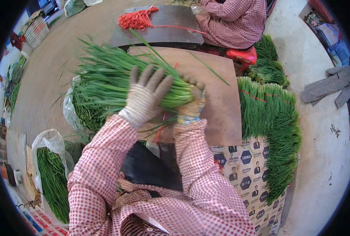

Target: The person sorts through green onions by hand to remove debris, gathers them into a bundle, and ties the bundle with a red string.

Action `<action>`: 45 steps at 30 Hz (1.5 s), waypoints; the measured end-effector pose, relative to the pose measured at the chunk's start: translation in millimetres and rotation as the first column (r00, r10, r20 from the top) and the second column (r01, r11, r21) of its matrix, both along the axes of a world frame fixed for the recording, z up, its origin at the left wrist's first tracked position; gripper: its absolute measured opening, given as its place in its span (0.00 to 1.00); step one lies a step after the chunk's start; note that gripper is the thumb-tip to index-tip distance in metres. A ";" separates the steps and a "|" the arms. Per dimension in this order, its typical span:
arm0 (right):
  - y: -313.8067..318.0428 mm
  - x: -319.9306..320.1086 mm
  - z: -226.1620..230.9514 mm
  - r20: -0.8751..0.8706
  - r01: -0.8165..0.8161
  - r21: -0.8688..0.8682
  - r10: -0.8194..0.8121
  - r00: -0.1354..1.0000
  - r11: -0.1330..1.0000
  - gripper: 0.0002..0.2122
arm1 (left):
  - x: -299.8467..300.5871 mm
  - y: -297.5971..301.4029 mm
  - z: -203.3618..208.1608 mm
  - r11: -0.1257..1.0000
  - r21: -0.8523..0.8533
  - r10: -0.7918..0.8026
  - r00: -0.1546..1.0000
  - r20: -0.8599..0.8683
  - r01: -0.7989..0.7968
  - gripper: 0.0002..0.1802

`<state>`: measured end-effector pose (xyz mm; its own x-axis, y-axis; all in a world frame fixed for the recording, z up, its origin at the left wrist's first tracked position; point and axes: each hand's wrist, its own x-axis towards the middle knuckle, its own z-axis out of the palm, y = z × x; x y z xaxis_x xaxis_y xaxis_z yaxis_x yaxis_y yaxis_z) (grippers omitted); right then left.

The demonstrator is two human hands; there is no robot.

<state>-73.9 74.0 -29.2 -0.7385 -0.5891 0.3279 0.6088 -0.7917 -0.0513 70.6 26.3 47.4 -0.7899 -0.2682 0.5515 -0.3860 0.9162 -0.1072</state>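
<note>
Checkered red-and-white sleeves (pixel 100 153) lie nearest the camera, reaching up to two gloved hands over a brown surface (pixel 220 102). Between the hands is a bundle of long green stalks (pixel 112 76), lying across the surface, its leafy tips overhanging the left edge and its pale ends to the right. The left hand's (pixel 145 96) grip is spread flat over the top of the stalks; the right hand's (pixel 193 100) is curled around the pale ends. The step in hand looks like gathering and evening the bundle. A red strip (pixel 158 133) shows on both sides of it, apparently passing underneath, so the next move probably calls for keeping the stalks compact while drawing the strip's ends around them. Banded bundles (pixel 277 122) lie off to the right.
</note>
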 end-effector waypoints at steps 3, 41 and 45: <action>16.5 -39.8 -38.2 -0.035 0.045 0.188 -0.039 0.999 0.981 0.12 | -44.9 -15.8 -46.7 0.970 0.240 -0.092 0.980 0.177 0.048 0.60; -11.9 -67.8 69.5 0.064 0.836 0.375 0.889 -0.454 0.400 0.58 | -47.7 -20.3 -47.3 0.875 0.483 -0.107 0.955 0.276 -0.042 0.47; -16.9 -101.0 29.4 0.046 0.810 0.423 0.883 -0.467 0.407 0.45 | -49.6 0.6 -36.1 0.939 0.320 -0.210 0.944 0.255 0.123 0.43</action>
